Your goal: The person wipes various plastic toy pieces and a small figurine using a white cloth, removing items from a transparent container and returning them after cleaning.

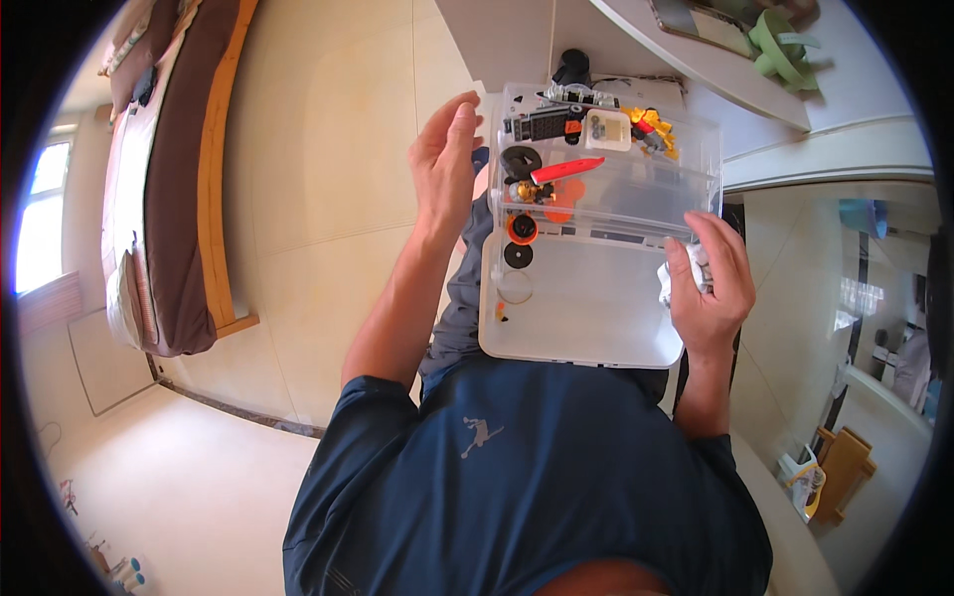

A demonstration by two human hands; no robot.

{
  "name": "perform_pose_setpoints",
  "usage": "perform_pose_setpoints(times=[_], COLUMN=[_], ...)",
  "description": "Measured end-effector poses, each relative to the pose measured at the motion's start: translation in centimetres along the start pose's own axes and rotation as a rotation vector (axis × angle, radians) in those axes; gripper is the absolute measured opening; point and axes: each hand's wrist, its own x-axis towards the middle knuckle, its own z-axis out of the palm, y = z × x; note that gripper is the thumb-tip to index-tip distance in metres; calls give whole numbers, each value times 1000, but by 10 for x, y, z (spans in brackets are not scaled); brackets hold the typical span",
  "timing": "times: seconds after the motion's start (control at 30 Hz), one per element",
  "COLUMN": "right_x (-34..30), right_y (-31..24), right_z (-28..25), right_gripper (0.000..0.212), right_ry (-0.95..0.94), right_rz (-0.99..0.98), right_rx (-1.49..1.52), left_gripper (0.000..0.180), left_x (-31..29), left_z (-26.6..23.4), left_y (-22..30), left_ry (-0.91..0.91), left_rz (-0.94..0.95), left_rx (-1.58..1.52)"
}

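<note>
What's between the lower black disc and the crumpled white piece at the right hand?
Just the plastic case, bare there, in the head view.

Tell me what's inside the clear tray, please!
Inside the clear tray are a red piece, a small white container, a dark grey block, yellow bits and more. Whatever lies under the white container is covered and can't be seen.

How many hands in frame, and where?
2. The left hand is beside the left edge of the open plastic box; the right hand is at its right side, gripping a crumpled white thing. No others show.
</note>
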Motion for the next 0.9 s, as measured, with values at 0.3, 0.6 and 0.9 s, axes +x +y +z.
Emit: perform_pose_setpoints(times=[0.3,0.6,0.9], right_x=[-6,-8,-8], right_y=[4,5,5], right_z=[-2,0,-3], right_gripper=[31,32,35], right_ry=[50,85,92], right_rz=[21,43,35], right_rx=[55,110,118], left_gripper=[29,30,37], left_x=[-8,-24,-54], left_z=[11,13,7], left_y=[68,73,78], left_ry=[-236,-235,-224], left_rz=[465,774,1013], left_rx=[599,637,614])
